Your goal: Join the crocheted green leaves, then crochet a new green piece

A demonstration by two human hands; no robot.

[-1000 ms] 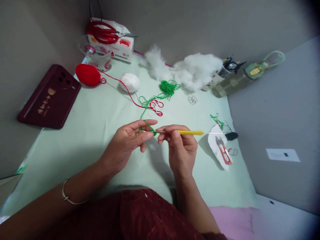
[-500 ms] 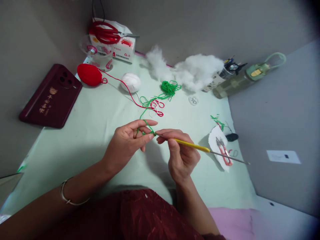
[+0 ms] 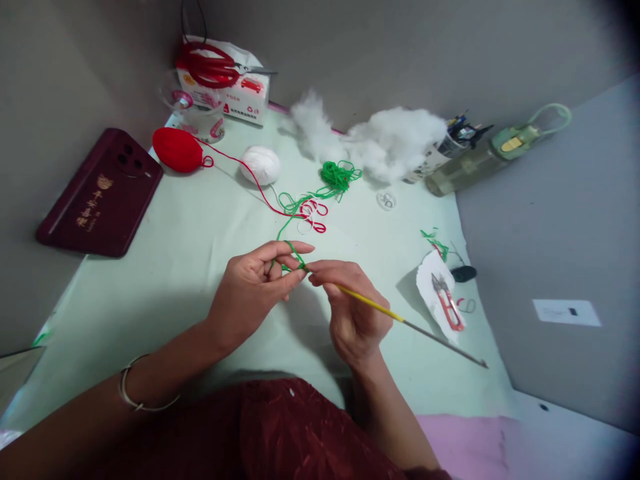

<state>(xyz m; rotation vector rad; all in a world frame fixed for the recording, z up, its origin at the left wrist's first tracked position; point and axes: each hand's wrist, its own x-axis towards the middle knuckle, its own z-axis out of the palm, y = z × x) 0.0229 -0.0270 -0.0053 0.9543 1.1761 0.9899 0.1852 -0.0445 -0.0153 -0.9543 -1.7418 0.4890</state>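
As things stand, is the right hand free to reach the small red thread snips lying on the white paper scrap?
Probably not yet: the right hand is shut on the yellow-handled crochet hook; the path to the red thread snips looks open.

Both forearms are reaching in from below and meeting over the middle. The left hand is lying palm up and tilted inward, its index finger and thumb stretching right while the other fingers are curling loosely. A thin bangle is circling the left wrist. The right hand is sitting just beside it, knuckles up, fingers pinching closed with the thumb pressing under the index finger. The fingertips of the two hands are almost touching.
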